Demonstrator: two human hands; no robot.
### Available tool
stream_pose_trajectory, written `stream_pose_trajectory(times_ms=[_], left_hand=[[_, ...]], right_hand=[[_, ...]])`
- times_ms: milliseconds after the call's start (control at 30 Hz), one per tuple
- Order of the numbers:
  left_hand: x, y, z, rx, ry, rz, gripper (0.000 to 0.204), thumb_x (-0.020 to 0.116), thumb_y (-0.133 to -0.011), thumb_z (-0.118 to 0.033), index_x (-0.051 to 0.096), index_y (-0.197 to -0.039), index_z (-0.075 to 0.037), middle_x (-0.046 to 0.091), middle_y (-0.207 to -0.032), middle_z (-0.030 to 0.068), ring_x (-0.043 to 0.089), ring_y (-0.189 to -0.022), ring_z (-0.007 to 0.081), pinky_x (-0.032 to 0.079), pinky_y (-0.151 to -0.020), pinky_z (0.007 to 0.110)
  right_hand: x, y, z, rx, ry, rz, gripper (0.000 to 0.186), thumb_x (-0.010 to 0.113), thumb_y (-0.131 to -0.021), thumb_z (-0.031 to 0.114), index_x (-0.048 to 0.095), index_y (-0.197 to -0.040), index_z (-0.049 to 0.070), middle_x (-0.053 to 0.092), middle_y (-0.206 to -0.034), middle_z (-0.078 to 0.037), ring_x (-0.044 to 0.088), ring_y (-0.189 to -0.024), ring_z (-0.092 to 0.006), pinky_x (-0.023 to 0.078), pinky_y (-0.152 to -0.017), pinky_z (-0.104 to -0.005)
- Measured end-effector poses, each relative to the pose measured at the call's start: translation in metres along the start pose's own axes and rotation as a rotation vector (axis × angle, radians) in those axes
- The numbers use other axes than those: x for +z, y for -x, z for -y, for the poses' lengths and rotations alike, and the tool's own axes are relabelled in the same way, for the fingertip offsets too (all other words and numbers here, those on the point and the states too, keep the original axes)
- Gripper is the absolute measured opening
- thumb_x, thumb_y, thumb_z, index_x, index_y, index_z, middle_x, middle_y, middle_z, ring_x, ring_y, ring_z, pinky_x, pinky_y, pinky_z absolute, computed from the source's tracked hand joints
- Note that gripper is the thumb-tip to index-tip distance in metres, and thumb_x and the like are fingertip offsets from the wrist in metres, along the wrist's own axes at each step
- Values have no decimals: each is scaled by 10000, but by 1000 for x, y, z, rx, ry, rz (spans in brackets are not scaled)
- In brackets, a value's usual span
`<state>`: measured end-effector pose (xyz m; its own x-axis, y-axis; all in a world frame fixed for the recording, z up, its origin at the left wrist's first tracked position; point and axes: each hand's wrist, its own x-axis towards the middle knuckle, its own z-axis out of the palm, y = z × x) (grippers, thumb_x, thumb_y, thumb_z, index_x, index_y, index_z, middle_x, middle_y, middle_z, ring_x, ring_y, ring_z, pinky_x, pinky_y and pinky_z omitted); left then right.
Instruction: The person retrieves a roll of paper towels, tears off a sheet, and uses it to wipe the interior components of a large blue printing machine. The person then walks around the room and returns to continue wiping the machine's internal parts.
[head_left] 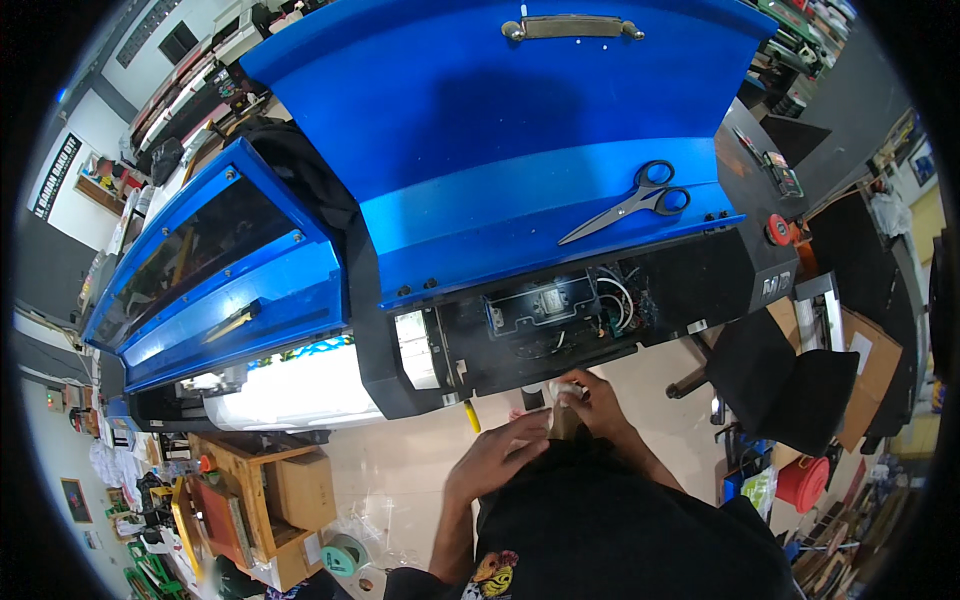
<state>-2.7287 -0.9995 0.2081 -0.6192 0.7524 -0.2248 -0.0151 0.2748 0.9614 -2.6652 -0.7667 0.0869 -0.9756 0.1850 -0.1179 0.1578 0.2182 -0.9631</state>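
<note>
My right hand (598, 410) is closed on a small white, crumpled piece (566, 389), perhaps tissue, below the machine's front edge. My left hand (505, 450) is just to its left, fingers bent toward that piece; whether they grip anything is unclear. Above my hands an open black compartment (470, 355) shows a metal-framed part (540, 305) and wires (620, 310). Grey scissors with black handles (625, 205) lie on the raised blue cover (470, 140). A yellow-handled tool (471, 414) sits at the machine's lower edge.
A left blue cover with a dark window (200, 250) stands over a white roll (285, 390). At right are a red button (779, 229), a black chair (780, 385) and a red bucket (802, 483). A wooden stand with boxes (290, 490) and tape rolls (345, 555) are lower left.
</note>
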Motion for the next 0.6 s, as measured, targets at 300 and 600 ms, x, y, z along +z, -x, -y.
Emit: stream_pose_trajectory(times_ms=[300,600], left_hand=[[-75,-30,-107,849,-517,-1013,541,645,-875,-459,683,-1102,30,637,-1204,222,615,-1105,363,443,-1001,496],[-81,-35,-109,688,-542,-960,567,445,-921,-422,696,-1129,41,573,-1312,249,552,-1239,389,357,-1116,535]], right_hand=[[-10,-37,24,-196,43,-224,272,683,-919,84,656,-1186,33,698,-984,-59,634,-853,-152,523,-763,-311],[-8,-88,32,-159,-78,-339,267,685,-938,140,662,-1187,47,708,-960,-78,615,-825,-103,476,-700,-258]])
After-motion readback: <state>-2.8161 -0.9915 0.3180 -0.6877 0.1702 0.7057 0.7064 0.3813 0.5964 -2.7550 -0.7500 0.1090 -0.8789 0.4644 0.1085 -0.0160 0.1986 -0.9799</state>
